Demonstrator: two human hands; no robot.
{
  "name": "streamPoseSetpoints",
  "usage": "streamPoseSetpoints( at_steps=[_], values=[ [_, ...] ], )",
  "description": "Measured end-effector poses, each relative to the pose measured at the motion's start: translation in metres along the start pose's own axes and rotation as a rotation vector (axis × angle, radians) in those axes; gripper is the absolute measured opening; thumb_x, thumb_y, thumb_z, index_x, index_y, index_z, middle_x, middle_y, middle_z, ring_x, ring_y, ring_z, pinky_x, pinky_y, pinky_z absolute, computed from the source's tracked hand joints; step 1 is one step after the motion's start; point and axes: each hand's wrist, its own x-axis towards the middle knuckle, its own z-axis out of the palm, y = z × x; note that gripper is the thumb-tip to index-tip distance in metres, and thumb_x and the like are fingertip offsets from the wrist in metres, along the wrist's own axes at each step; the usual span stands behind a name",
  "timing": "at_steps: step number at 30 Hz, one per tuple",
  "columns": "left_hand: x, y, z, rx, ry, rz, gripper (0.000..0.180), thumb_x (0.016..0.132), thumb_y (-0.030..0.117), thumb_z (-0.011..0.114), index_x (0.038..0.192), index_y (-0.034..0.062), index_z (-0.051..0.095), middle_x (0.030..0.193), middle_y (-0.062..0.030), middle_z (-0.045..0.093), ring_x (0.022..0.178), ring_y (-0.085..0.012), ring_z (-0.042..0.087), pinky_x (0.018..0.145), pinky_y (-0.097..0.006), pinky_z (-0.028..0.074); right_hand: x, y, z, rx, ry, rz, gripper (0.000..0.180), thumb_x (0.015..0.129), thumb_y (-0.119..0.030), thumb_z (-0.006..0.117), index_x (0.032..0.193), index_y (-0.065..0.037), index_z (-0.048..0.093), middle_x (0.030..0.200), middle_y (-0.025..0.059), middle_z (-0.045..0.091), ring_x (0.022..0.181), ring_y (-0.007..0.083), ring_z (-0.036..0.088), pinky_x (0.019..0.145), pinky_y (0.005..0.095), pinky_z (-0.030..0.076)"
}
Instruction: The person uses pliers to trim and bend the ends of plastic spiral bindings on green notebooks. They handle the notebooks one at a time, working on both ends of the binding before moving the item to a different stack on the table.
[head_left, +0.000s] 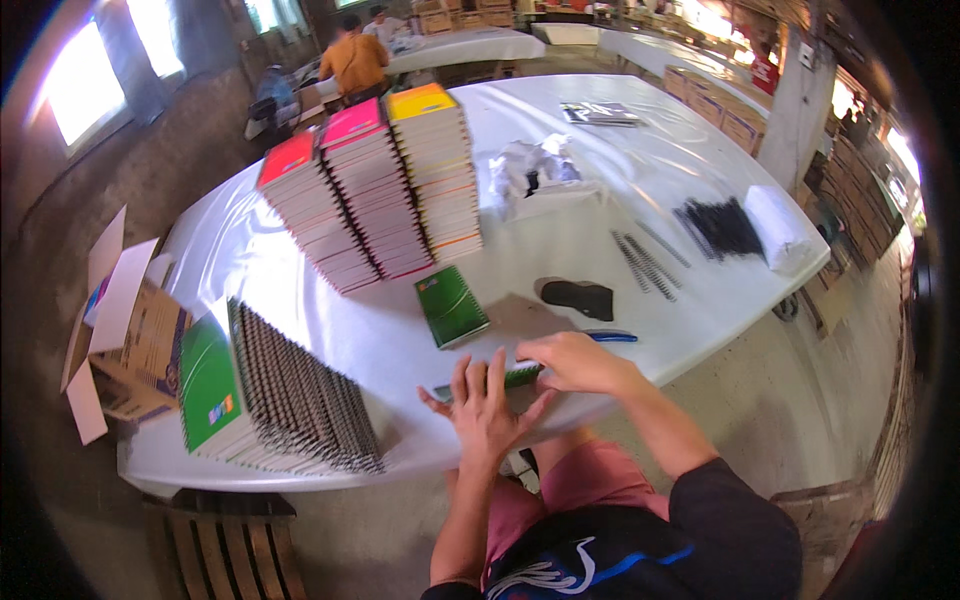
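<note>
At the table's near edge a green spiral notebook point(522, 377) lies partly hidden under my hands. My left hand point(485, 405) rests over it with fingers spread, its thumb toward the near side. My right hand point(572, 362) is closed in a pinch at the notebook's right end; what its fingertips hold is too small to make out. Just beyond the right hand lies a tool with a blue handle point(612, 336). Another green notebook point(452, 306) lies flat farther off, beside a flat black object point(577, 298).
Tall notebook stacks in red point(310, 215), pink point(375, 190) and yellow point(435, 165) stand beyond. Green notebooks point(290, 390) are piled at left, near an open carton point(130, 340). Loose spiral wires point(645, 266), black coils point(718, 228) and a white roll point(776, 228) lie right.
</note>
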Motion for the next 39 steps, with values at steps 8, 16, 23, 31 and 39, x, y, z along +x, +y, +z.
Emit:
streamPoseSetpoints(
  at_steps=[8,16,23,31,39],
  values=[
    [0.016,0.013,0.021,0.018,0.070,-0.127,0.054,0.054,0.052,0.079,0.079,0.0114,0.054,0.096,-0.0059,0.051,0.105,-0.0295,0.045,0.094,-0.062,0.021,-0.032,0.146,-0.041,-0.464,0.657,0.910,0.053,0.077,-0.023,0.069,0.125,-0.014,0.049,0.118,0.0117,0.055,0.114,0.0275,0.050,0.092,0.0523,0.040],
    [0.022,0.011,0.004,0.043,0.254,-0.015,0.047,0.056,0.043,0.081,0.073,0.0098,0.052,0.087,-0.0075,0.053,0.093,-0.0312,0.048,0.080,-0.049,0.033,-0.022,0.193,-0.068,-0.325,0.397,0.856,0.040,0.086,-0.009,0.047,0.125,-0.012,0.048,0.103,0.0145,0.061,0.103,0.0313,0.057,0.080,0.0443,0.048],
    [0.008,0.008,0.017,0.073,0.209,-0.019,0.048,0.055,0.041,0.082,0.074,0.0094,0.051,0.087,-0.0080,0.053,0.092,-0.0316,0.048,0.080,-0.049,0.034,-0.022,0.150,-0.078,-0.343,0.695,0.498,0.043,0.080,-0.004,0.051,0.122,-0.010,0.054,0.099,0.0193,0.057,0.095,0.0325,0.057,0.080,0.0407,0.046],
    [0.008,0.006,0.024,0.049,0.227,-0.020,0.051,0.063,0.055,0.073,0.080,0.0117,0.053,0.093,-0.0058,0.052,0.099,-0.0306,0.048,0.083,-0.052,0.031,-0.025,0.020,-0.002,0.419,0.323,-0.040,0.022,0.082,-0.021,0.063,0.096,-0.006,0.069,0.085,0.0141,0.064,0.083,0.0321,0.060,0.076,0.0389,0.047],
    [0.005,0.002,0.029,0.052,0.224,-0.055,0.055,0.067,0.064,0.065,0.082,0.0129,0.054,0.094,-0.0043,0.051,0.101,-0.0287,0.048,0.085,-0.055,0.028,-0.017,0.012,0.004,0.629,0.266,-0.026,0.022,0.084,-0.021,0.062,0.097,-0.004,0.067,0.086,0.0127,0.062,0.084,0.0315,0.060,0.076,0.0388,0.046]
  ],
)
